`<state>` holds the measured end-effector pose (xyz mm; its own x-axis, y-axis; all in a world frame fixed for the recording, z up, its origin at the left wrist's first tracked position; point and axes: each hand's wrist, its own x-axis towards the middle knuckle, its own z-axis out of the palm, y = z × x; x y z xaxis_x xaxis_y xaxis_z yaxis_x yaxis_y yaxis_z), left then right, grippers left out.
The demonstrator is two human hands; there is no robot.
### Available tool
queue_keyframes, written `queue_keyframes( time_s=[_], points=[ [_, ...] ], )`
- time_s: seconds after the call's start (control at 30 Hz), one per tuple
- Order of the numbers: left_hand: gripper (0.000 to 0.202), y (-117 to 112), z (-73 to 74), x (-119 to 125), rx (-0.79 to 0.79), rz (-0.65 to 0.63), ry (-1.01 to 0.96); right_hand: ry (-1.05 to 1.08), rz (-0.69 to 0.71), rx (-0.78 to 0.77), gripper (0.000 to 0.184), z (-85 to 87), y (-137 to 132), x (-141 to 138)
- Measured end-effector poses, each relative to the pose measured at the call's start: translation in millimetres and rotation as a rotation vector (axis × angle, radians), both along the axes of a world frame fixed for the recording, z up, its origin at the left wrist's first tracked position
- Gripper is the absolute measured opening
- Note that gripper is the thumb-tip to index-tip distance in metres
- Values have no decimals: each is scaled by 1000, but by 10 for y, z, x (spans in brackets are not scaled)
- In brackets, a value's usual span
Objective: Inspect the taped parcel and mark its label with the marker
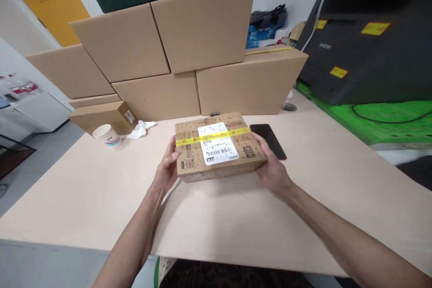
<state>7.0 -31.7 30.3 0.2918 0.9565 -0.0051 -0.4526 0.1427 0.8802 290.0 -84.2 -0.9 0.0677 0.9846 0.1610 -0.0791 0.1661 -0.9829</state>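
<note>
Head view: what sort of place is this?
Probably an office packing or mailroom desk: stacked boxes behind, a taped, labelled parcel in front, and a large black printer at right.

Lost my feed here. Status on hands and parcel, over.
Left hand and right hand grip parcel by its ends. Taped, label up. Phone just behind right hand.

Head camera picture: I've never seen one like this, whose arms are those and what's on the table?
No machine here: one camera worn on a person's head looks down, so both bare arms are the wearer's. The left hand and right hand grip the ends of a small cardboard parcel with white label and yellow tape, over a pale table. A black phone lies by the right hand. To the left sit a paper cup and crumpled tissue; stacked cardboard boxes stand behind.
</note>
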Motion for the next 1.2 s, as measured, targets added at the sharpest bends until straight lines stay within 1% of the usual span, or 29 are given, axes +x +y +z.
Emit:
queue_keyframes(
  time_s=[0.1,0.2,0.33,0.43,0.53,0.6,0.7,0.83,0.93,1.13,1.2],
  points=[
    [90,-39,35,21,15,-122,-8,87,-7,-14,60,25,1,-11],
    [94,-29,5,28,12,-159,24,62,14,7,65,42,-7,-12],
    [97,5,-48,30,48,-157,86,-41,65,50,74,58,-8,10],
    [99,16,-69,25,97,-147,94,-87,49,80,74,65,5,28],
    [93,27,-91,1,133,-150,120,-105,35,93,75,67,19,37],
    [90,37,-99,-20,146,-160,129,-84,35,92,76,68,24,37],
    [92,46,-88,-42,171,-163,137,-38,36,97,77,76,27,25],
    [93,46,-65,-42,231,-107,155,-55,52,106,73,85,23,17],
    [89,57,-85,-42,261,-85,173,-49,57,96,73,82,20,26],
    [92,84,-163,-60,231,-121,191,38,64,71,73,68,16,38],
    [93,81,-172,-46,210,-102,180,81,63,67,70,65,9,35]
  ],
)
